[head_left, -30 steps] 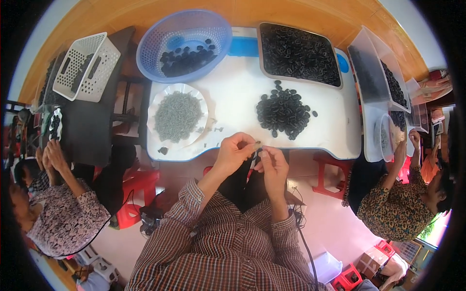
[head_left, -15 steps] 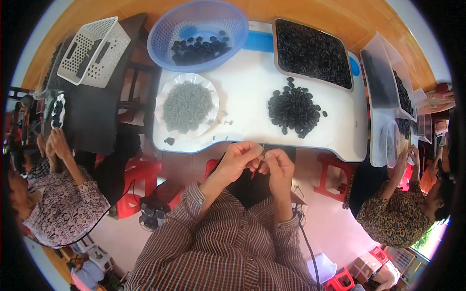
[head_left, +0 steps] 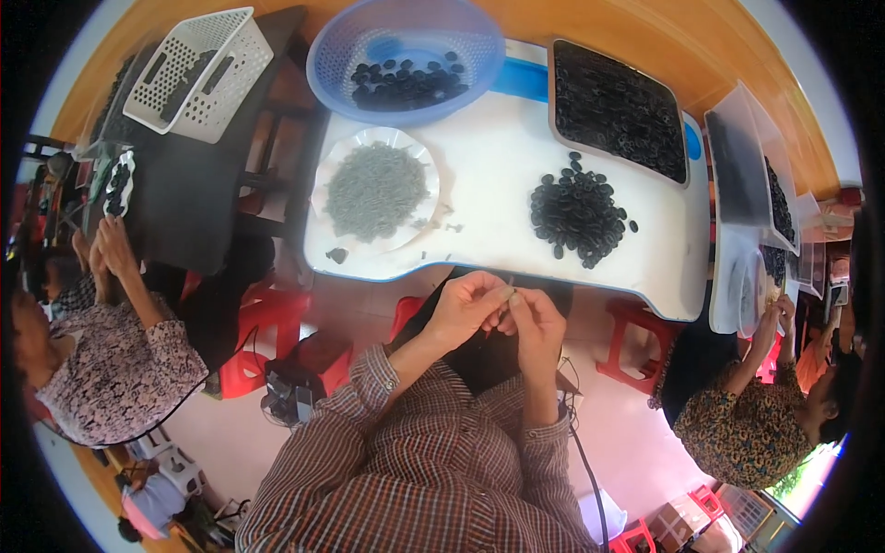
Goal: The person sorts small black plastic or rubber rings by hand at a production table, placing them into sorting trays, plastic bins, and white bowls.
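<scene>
My left hand (head_left: 464, 309) and my right hand (head_left: 536, 330) meet at their fingertips just off the table's front edge. Both are closed in a pinch, thumbs nearly touching. Whatever sits between the fingers is too small and hidden to name. Beyond my left hand, a white fluted plate (head_left: 324, 205) carries a heap of small clear pieces (head_left: 376, 192). A loose pile of small black oval pieces (head_left: 579, 217) lies on the white table (head_left: 479, 175), beyond my right hand. One dark scrap (head_left: 337, 255) rests near the plate, beside a few tiny clear bits.
A blue colander (head_left: 406, 112) with black pieces stands at the back left, a full metal tray (head_left: 551, 111) at the back right. A white basket (head_left: 198, 92) is on the dark table at left. Co-workers sit either side; red stools (head_left: 636, 346) flank my seat.
The whole view has shifted slightly, so the table appears a little farther right and its pile lower. My hands stay pinched together, and their fingertips have moved only a little.
</scene>
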